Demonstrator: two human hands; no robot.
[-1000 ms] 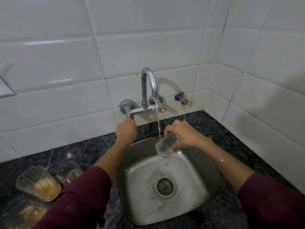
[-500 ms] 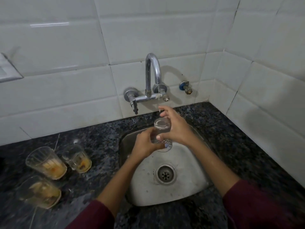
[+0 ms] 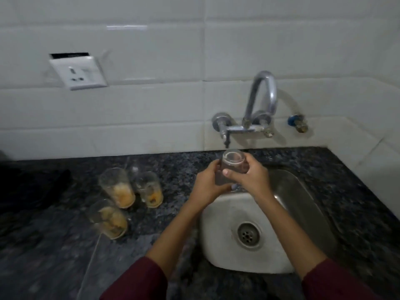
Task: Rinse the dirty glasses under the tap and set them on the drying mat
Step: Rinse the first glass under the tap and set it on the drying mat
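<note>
Holding a clear glass upright above the sink's back-left edge, both hands curl their fingers round it: left hand on one side, right hand on the other. Three dirty glasses stand on the desk, left of the sink.

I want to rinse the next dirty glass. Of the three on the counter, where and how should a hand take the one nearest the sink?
Probably grip the dirty glass nearest the sink around its clear upper wall, above the orange residue, coming from its right, the sink side. It stands upright and that side is free; the taller glass stands close on its left.
</note>
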